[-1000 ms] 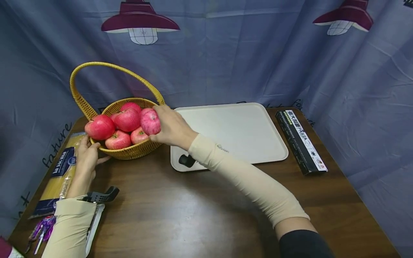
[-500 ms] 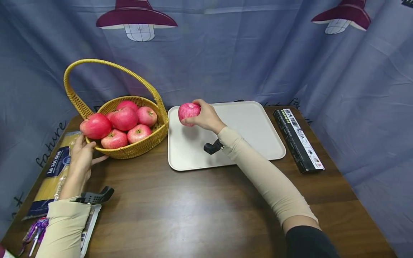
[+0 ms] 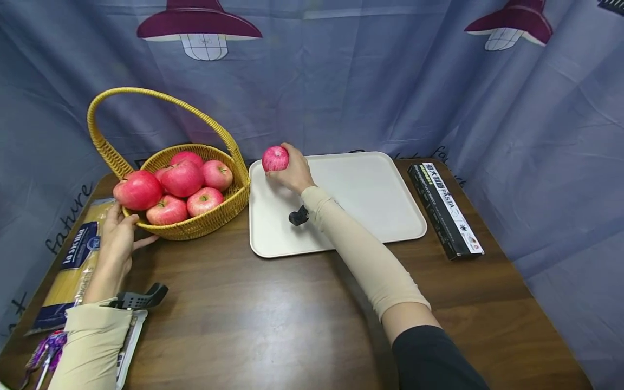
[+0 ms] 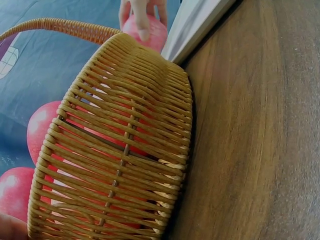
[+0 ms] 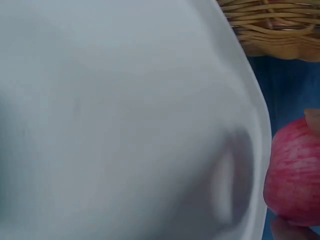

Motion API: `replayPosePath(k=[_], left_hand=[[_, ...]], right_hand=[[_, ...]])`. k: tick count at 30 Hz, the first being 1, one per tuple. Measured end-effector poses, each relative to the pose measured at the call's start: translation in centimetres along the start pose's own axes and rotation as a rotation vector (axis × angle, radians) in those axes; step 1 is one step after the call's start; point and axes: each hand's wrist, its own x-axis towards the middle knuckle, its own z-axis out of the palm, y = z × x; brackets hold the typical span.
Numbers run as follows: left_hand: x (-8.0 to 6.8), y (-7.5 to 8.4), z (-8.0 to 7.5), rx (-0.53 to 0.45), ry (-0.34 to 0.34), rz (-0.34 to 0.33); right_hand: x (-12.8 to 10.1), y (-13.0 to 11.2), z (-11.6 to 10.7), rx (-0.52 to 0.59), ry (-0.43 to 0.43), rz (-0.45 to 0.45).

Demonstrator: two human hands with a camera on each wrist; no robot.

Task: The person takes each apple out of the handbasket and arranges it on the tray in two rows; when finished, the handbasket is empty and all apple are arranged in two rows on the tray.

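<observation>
A red apple point(image 3: 275, 158) is gripped by my right hand point(image 3: 294, 170) above the far left corner of the white tray point(image 3: 361, 200). In the right wrist view the apple point(image 5: 295, 175) is at the right edge, with a shadow on the tray beside it. My left hand point(image 3: 117, 238) holds the front left rim of the yellow wicker basket point(image 3: 205, 225), its thumb low against the outer wall. Several red apples point(image 3: 182, 179) fill the basket. The left wrist view shows the basket's woven side point(image 4: 120, 140) close up; only one fingertip point(image 4: 12, 227) of that hand appears.
On the right of the wooden table point(image 3: 273, 319) lies a black pasta box point(image 3: 446, 211). A spaghetti bag point(image 3: 73, 271) lies along the left edge, near purple-wrapped lollipops point(image 3: 49, 349). A flat white-edged packet point(image 3: 130, 346) is partly under the left sleeve. A blue curtain point(image 3: 312, 97) hangs behind.
My right hand has lifted an apple from the right side of the basket and carried it right over the tray, then slightly back and left. The left hand stays at the basket rim.
</observation>
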Motion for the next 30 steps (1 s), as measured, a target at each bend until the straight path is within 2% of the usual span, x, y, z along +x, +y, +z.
replayPosePath(k=[5,13,23,30], left_hand=[[0.1,-0.2,0.0,0.009,-0.001,0.000],[-0.1,-0.3,-0.3,-0.035,-0.013,0.023],[-0.1,-0.2,0.1,-0.020,0.026,0.011],[-0.1,0.0,0.1,-0.005,0.023,0.010]], right_hand=[[0.4,0.3,1.3,0.004,-0.016,0.016],[0.8,0.1,2.4,-0.001,-0.020,0.061],[0.7,0.1,2.8,-0.024,-0.037,0.035],[0.5,0.0,3.4,-0.040,-0.039,0.027]])
